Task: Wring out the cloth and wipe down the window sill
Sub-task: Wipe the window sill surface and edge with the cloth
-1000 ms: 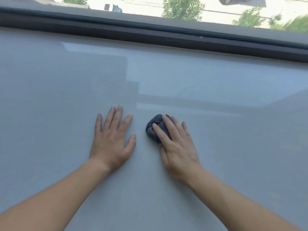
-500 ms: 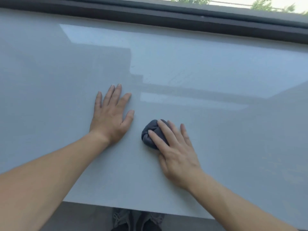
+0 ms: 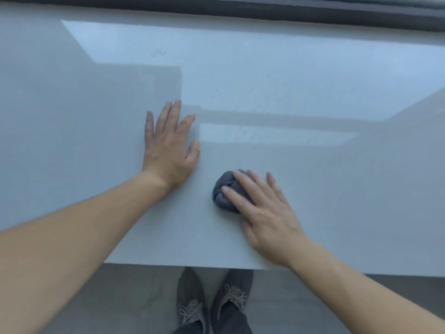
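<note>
A small dark grey cloth (image 3: pixel 222 192), bunched into a ball, lies on the wide pale grey window sill (image 3: pixel 313 189). My right hand (image 3: pixel 262 210) presses on it with straight fingers laid over its right half; the cloth's left side shows beyond my fingertips. My left hand (image 3: pixel 168 148) rests flat on the sill to the left of the cloth, fingers spread, touching nothing else. Faint streaks show on the glossy sill beyond the cloth.
The dark window frame (image 3: pixel 265 10) runs along the sill's far edge. The sill's front edge (image 3: pixel 180 265) is close to my body, with grey floor and my two grey laced shoes (image 3: pixel 212 302) below it.
My right hand has drawn the cloth back toward the sill's front edge. The camera has tilted down, so the window view is gone and the front edge and shoes show.
</note>
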A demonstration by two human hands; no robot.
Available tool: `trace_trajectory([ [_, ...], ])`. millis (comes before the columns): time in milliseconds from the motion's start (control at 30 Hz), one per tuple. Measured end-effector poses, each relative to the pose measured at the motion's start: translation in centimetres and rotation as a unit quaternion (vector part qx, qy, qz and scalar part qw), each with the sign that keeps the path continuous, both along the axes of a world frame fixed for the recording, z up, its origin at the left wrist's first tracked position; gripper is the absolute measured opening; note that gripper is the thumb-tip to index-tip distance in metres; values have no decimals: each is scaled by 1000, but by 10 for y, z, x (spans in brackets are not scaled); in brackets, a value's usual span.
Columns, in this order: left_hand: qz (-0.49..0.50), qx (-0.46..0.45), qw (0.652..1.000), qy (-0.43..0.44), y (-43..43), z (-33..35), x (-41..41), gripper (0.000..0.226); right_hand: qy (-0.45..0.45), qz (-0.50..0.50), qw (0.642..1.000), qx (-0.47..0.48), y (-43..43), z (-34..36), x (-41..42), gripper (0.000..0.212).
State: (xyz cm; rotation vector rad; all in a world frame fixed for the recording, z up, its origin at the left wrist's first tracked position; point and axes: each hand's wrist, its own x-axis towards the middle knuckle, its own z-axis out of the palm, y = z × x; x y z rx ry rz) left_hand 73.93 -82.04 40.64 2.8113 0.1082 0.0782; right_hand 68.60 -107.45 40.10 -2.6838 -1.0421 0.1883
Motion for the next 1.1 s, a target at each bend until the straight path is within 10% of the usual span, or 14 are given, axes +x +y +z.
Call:
trace_trajectory([
  [167, -37, -51, 998, 15, -13, 1, -68, 57, 28, -308, 950, 48, -3, 6, 24, 61],
  [400, -54, -34, 996, 56, -12, -9, -84, 62, 15, -46, 999, 6, -1, -3, -65, 64],
  [600, -33, -41, 997, 48, -14, -8, -81, 60, 6, -364, 930, 46, -4, 0, -44, 61],
  [800, -18, -59, 998, 12, -28, -2, -68, 50, 12, -102, 994, 25, -5, -6, -88, 68],
  [1000, -41, -76, 996, 1, -37, 2, -46, 51, -10, -395, 918, 21, -48, 0, -11, 58],
  [1100, -38, -76, 996, 3, -46, 4, -30, 51, -28, -314, 949, 15, -34, -4, -28, 63],
])
